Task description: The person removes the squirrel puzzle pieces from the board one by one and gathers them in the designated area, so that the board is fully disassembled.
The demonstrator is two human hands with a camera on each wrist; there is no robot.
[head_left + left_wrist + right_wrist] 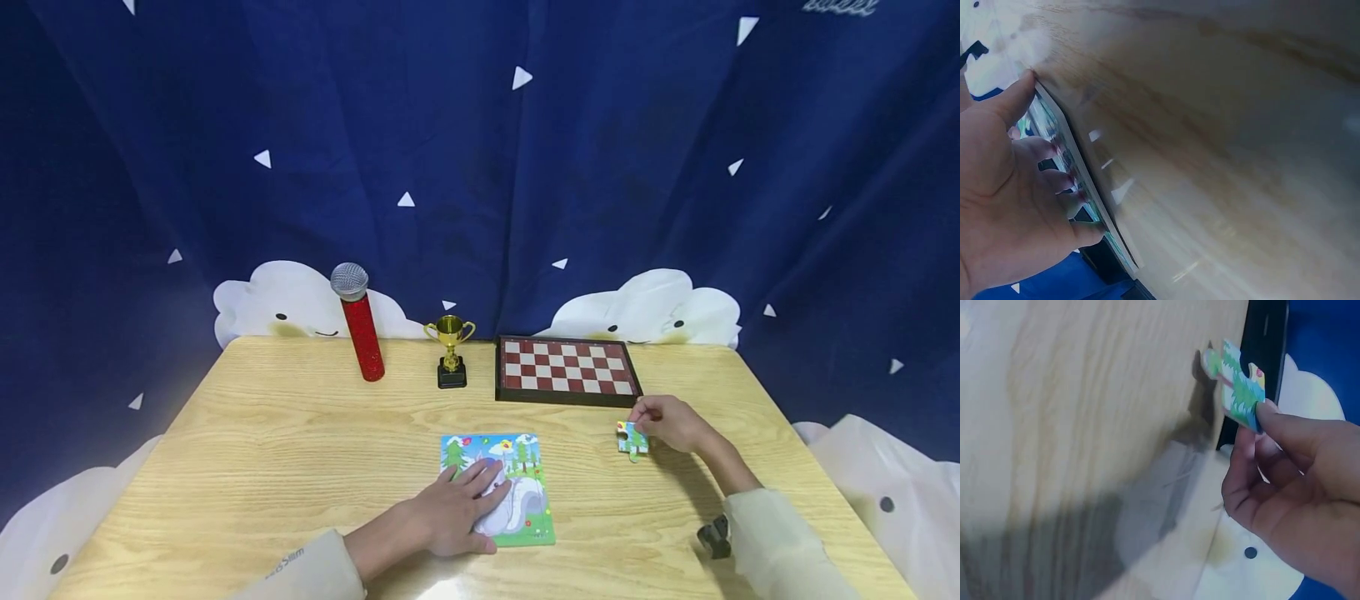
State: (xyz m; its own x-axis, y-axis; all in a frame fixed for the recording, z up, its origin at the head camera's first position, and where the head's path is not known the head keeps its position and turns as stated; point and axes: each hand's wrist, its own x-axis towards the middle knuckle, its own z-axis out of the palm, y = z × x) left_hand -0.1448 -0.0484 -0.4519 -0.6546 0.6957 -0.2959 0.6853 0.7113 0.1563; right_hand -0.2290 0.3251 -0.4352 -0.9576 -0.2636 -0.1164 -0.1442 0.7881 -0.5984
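Note:
A square squirrel jigsaw puzzle [534, 492] lies on the table near the front. Across its left part rests my left hand [457, 510], palm down with the fingers spread over the picture. In the left wrist view the thumb and fingers of that left hand [1016, 187] lie along the puzzle's surface, and the palm hides much of it. My right hand [670, 423] is off to the right, pinching a jigsaw piece [633, 442] between thumb and fingers. The right wrist view shows this jigsaw piece [1242, 390], printed with a green tree, held by one edge with its round tab outward.
Behind the right hand lies a red-and-white checkered board [566, 368] with a black frame. A small gold trophy cup [450, 342] stands left of it, then a red microphone [362, 333]. A dark blue curtain [465, 150] hangs behind the wooden table [300, 442].

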